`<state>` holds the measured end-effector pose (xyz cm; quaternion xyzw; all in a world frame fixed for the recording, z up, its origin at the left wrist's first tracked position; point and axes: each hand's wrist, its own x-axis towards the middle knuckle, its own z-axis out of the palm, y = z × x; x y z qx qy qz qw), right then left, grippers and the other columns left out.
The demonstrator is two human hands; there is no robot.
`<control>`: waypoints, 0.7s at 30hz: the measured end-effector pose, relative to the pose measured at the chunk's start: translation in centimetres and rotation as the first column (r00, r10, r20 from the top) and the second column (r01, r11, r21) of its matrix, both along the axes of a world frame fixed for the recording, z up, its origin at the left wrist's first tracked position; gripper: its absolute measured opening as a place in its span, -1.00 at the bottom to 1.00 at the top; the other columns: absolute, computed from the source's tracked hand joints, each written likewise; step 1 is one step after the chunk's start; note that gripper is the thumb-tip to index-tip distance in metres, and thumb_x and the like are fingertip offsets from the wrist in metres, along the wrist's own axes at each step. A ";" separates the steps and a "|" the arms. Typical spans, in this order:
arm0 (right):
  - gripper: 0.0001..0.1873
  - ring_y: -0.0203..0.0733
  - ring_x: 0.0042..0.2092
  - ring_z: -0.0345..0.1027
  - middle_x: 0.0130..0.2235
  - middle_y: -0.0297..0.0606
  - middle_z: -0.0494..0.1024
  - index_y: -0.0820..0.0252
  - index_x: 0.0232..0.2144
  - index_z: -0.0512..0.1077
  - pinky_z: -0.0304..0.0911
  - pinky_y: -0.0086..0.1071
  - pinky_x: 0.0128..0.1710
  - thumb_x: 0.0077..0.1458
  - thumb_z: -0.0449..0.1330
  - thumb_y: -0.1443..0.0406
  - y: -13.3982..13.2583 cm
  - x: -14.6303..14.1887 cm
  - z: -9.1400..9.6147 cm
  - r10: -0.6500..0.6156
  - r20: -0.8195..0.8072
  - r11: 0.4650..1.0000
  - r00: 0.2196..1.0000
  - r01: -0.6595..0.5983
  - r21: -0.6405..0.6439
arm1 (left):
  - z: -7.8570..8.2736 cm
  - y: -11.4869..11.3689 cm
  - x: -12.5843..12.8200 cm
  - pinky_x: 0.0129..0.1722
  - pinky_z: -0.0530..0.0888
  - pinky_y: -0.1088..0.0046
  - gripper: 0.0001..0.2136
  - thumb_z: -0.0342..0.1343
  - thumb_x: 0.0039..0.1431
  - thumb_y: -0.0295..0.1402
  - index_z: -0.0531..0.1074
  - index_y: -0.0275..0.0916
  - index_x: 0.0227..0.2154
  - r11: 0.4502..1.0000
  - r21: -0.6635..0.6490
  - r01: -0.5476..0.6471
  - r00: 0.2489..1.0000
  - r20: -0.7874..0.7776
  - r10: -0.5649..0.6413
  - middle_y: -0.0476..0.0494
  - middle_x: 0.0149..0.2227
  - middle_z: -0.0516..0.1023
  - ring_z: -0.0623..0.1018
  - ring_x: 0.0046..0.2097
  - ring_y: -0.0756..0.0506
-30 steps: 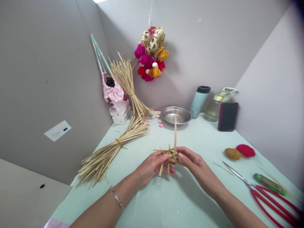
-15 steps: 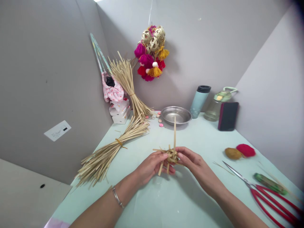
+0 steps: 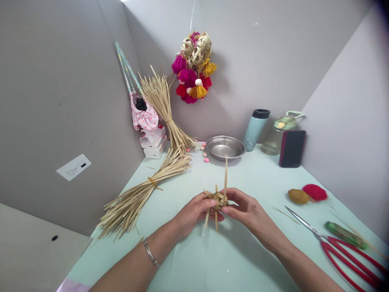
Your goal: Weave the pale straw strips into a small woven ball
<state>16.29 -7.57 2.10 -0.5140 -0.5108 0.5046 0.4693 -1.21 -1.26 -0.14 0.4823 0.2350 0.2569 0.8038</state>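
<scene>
A small woven ball of tan straw strips (image 3: 217, 198) is held just above the pale green table (image 3: 212, 259), near its middle. My left hand (image 3: 194, 211) pinches its left side with closed fingers. My right hand (image 3: 246, 209) pinches its right side the same way. One long strip (image 3: 225, 172) stands straight up from the ball, and a few short ends hang below it.
A tied straw bundle (image 3: 142, 192) lies at the left, another (image 3: 165, 109) leans in the corner. A steel bowl (image 3: 225, 148), a tumbler (image 3: 255, 129), a bottle (image 3: 278, 136) and a dark case (image 3: 291, 149) stand at the back. Red scissors (image 3: 340, 249), a green tool (image 3: 345, 235) and pompoms (image 3: 306, 194) lie right.
Both hands have closed in and turned the woven ball a little. The upright strip now stands lower and the loose end on the left has drawn in.
</scene>
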 end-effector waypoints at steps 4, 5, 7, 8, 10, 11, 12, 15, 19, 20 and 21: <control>-0.67 -0.02 -0.04 0.44 -0.12 -0.22 0.54 0.13 -0.16 0.41 0.38 -0.21 -0.06 0.05 0.31 0.14 -0.1 -0.1 0.4 0.000 0.026 1.000 1.000 -0.001 0.023 | 0.0 -0.1 -0.1 -0.04 0.42 0.20 -0.78 0.14 0.15 -0.29 0.40 -0.30 -0.20 1.000 0.023 -0.008 1.000 0.008 0.008 -0.23 -0.14 0.56 0.58 -0.20 -0.14; -0.69 -0.02 -0.04 0.44 -0.12 -0.21 0.55 0.13 -0.17 0.42 0.37 -0.21 -0.06 0.07 0.29 0.14 -0.2 -0.1 0.6 -0.003 0.045 1.000 0.999 0.002 0.031 | 0.0 -0.1 -0.1 -0.03 0.41 0.19 -0.78 0.15 0.14 -0.30 0.39 -0.29 -0.20 1.000 0.030 -0.005 1.000 0.011 0.005 -0.23 -0.12 0.56 0.57 -0.17 -0.15; -0.74 -0.04 -0.08 0.45 -0.14 -0.22 0.55 0.13 -0.20 0.43 0.37 -0.22 -0.08 0.11 0.25 0.13 -0.3 -0.3 0.9 -0.015 0.074 0.999 0.997 0.012 0.039 | 0.0 -0.2 -0.1 0.00 0.40 0.17 -0.78 0.17 0.13 -0.31 0.38 -0.28 -0.19 0.999 0.040 0.001 1.000 0.019 -0.002 -0.21 -0.11 0.54 0.56 -0.13 -0.16; -0.74 -0.05 -0.10 0.45 -0.15 -0.23 0.55 0.13 -0.20 0.43 0.37 -0.22 -0.10 0.12 0.24 0.12 -0.3 -0.3 1.1 -0.021 0.081 0.999 0.997 0.018 0.038 | 0.0 -0.2 -0.1 0.00 0.40 0.17 -0.77 0.19 0.12 -0.31 0.38 -0.27 -0.18 0.999 0.048 0.000 1.000 0.026 -0.001 -0.21 -0.09 0.53 0.55 -0.12 -0.16; -0.75 -0.07 -0.17 0.46 -0.17 -0.23 0.54 0.12 -0.21 0.41 0.38 -0.23 -0.16 0.13 0.23 0.11 -0.4 -0.4 1.2 -0.034 0.070 0.999 0.997 0.031 0.036 | 0.1 -0.3 0.0 0.00 0.41 0.18 -0.75 0.22 0.09 -0.32 0.38 -0.26 -0.17 0.997 0.078 -0.001 0.999 0.048 -0.002 -0.20 -0.08 0.50 0.53 -0.09 -0.16; -0.75 -0.09 -0.19 0.46 -0.17 -0.23 0.54 0.12 -0.22 0.40 0.38 -0.24 -0.19 0.13 0.23 0.11 -0.4 -0.4 1.2 -0.041 0.056 0.998 0.998 0.039 0.040 | 0.1 -0.3 0.0 0.00 0.42 0.19 -0.73 0.24 0.08 -0.33 0.39 -0.27 -0.17 0.995 0.095 -0.001 0.998 0.059 -0.005 -0.20 -0.07 0.49 0.52 -0.08 -0.16; -0.75 -0.10 -0.21 0.46 -0.17 -0.24 0.53 0.13 -0.24 0.40 0.38 -0.25 -0.20 0.12 0.24 0.11 -0.4 -0.5 1.1 -0.047 0.041 0.998 0.998 0.045 0.045 | 0.1 -0.4 0.1 0.00 0.42 0.19 -0.71 0.25 0.07 -0.33 0.40 -0.27 -0.16 0.994 0.111 0.000 0.997 0.070 -0.008 -0.20 -0.07 0.48 0.51 -0.07 -0.15; -0.78 -0.14 -0.23 0.45 -0.12 -0.24 0.50 0.13 -0.30 0.37 0.38 -0.27 -0.22 0.13 0.24 0.12 -0.4 -0.6 0.7 -0.063 0.010 0.996 0.998 0.062 0.065 | 0.0 -0.5 0.2 0.02 0.41 0.20 -0.65 0.29 0.03 -0.35 0.40 -0.25 -0.11 0.993 0.119 0.003 0.996 0.085 -0.013 -0.19 -0.07 0.47 0.50 -0.08 -0.13; -0.80 -0.10 -0.14 0.45 -0.06 -0.23 0.47 0.11 -0.29 0.36 0.37 -0.26 -0.15 0.16 0.22 0.13 -0.6 -0.8 0.4 -0.103 0.034 0.990 0.994 0.098 0.103 | -0.1 -0.6 0.2 0.05 0.35 0.24 -0.60 0.32 0.01 -0.36 0.38 -0.22 -0.07 0.995 0.104 -0.004 0.996 0.087 -0.006 -0.18 -0.06 0.49 0.49 -0.05 -0.12; -0.79 -0.08 -0.10 0.45 -0.05 -0.23 0.47 0.11 -0.30 0.36 0.37 -0.25 -0.12 0.15 0.22 0.12 -0.7 -0.8 0.4 -0.112 0.044 0.988 0.993 0.106 0.115 | 0.0 -0.6 0.2 0.05 0.34 0.27 -0.59 0.32 0.01 -0.35 0.37 -0.22 -0.07 0.994 0.110 -0.003 0.996 0.090 -0.007 -0.18 -0.06 0.49 0.49 -0.05 -0.12; -0.79 -0.06 -0.07 0.44 -0.05 -0.22 0.47 0.11 -0.31 0.37 0.36 -0.24 -0.09 0.14 0.24 0.12 -0.7 -0.9 0.4 -0.119 0.056 0.985 0.991 0.111 0.130 | 0.0 -0.6 0.2 0.04 0.33 0.29 -0.58 0.32 0.02 -0.35 0.36 -0.21 -0.05 0.993 0.119 -0.003 0.996 0.094 -0.008 -0.18 -0.06 0.50 0.48 -0.04 -0.12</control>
